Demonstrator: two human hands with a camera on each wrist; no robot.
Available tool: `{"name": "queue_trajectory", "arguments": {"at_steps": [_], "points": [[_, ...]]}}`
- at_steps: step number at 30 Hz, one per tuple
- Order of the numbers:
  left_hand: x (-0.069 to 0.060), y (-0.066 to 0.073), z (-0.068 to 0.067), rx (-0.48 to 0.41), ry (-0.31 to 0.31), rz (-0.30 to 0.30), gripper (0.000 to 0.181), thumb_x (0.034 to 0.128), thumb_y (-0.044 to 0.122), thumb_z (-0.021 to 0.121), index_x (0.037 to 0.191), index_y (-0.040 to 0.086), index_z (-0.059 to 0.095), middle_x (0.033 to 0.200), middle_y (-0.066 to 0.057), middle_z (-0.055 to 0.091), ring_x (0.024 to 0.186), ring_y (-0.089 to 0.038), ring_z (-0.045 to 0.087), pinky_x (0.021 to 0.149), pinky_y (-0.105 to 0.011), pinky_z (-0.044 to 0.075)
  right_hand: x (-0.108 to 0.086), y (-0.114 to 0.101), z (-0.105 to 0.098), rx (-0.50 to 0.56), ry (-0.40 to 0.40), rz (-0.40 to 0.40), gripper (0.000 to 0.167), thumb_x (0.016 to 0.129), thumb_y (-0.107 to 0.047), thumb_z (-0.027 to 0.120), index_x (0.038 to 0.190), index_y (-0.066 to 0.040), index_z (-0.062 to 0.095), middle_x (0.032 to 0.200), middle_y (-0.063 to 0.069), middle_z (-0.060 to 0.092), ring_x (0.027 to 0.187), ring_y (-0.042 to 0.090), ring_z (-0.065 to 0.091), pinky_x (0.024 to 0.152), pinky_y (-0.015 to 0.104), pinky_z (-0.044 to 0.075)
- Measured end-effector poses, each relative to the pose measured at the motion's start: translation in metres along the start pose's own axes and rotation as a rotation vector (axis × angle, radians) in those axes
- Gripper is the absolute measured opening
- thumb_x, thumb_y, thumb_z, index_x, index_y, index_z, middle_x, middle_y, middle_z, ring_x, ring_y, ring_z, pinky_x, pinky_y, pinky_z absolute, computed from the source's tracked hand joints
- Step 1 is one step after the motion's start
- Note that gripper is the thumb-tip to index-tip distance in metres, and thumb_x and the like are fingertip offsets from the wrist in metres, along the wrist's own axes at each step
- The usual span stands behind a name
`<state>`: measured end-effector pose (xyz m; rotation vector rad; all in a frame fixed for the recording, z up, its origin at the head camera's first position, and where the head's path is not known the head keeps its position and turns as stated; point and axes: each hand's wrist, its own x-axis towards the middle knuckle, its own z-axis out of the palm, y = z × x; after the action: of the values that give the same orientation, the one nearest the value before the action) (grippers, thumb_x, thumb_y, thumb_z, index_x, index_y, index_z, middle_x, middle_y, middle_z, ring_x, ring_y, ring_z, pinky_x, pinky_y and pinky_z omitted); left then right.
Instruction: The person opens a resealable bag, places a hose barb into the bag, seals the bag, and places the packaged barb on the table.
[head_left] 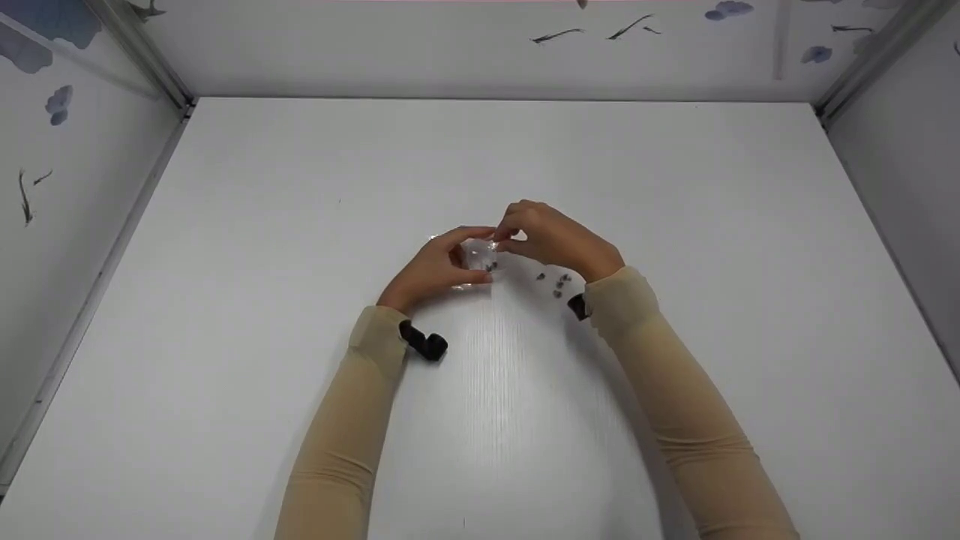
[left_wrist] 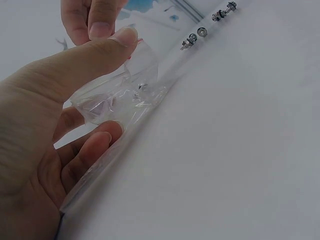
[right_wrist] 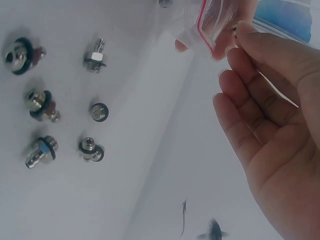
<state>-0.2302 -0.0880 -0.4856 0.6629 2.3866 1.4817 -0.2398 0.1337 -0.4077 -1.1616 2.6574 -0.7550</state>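
My left hand (head_left: pixel 431 268) holds a clear zip bag (head_left: pixel 478 255) with a red strip (right_wrist: pixel 201 20) at its mouth. Its thumb lies along the upper edge in the left wrist view, other fingers beneath the plastic. A few small metal fittings (left_wrist: pixel 141 88) show in the bag. At the bag's mouth, my right hand (head_left: pixel 559 238) pinches a tiny metallic piece (right_wrist: pixel 234 32) between thumb and index finger, mostly hidden by the fingertips; it looks like a fitting. Its other fingers are loosely bent.
Several metal hose fittings with dark rings (right_wrist: pixel 95 56) lie loose on the white table (head_left: pixel 300 195), just right of the bag and below my right hand. White panels with printed fish and flowers (head_left: pixel 480 52) stand around the table's back and sides.
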Motion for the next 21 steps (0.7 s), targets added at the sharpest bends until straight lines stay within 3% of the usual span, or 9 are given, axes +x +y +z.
{"name": "queue_trajectory", "arguments": {"at_steps": [10, 21], "points": [[0.0000, 0.0006, -0.0003, -0.008, 0.005, 0.004, 0.063, 0.0759, 0.038, 0.081, 0.133, 0.037, 0.055, 0.108, 0.005, 0.060, 0.079, -0.014, 0.046, 0.073, -0.029, 0.040, -0.0025, -0.0007, -0.0035, 0.012, -0.019, 0.023, 0.018, 0.087, -0.008, 0.069, 0.103, 0.000, 0.072, 0.099, 0.011, 0.067, 0.096, 0.027, 0.061, 0.086, 0.040, 0.051], [-0.0007, 0.0017, -0.0004, -0.009, 0.004, -0.007, 0.066, 0.0750, 0.038, 0.082, 0.135, 0.034, 0.055, 0.104, 0.002, 0.061, 0.078, -0.014, 0.047, 0.072, -0.028, 0.040, -0.0098, 0.0085, -0.0086, -0.019, -0.059, 0.119, 0.019, 0.089, -0.011, 0.068, 0.106, -0.003, 0.072, 0.102, 0.010, 0.067, 0.098, 0.027, 0.060, 0.086, 0.037, 0.050]]}}
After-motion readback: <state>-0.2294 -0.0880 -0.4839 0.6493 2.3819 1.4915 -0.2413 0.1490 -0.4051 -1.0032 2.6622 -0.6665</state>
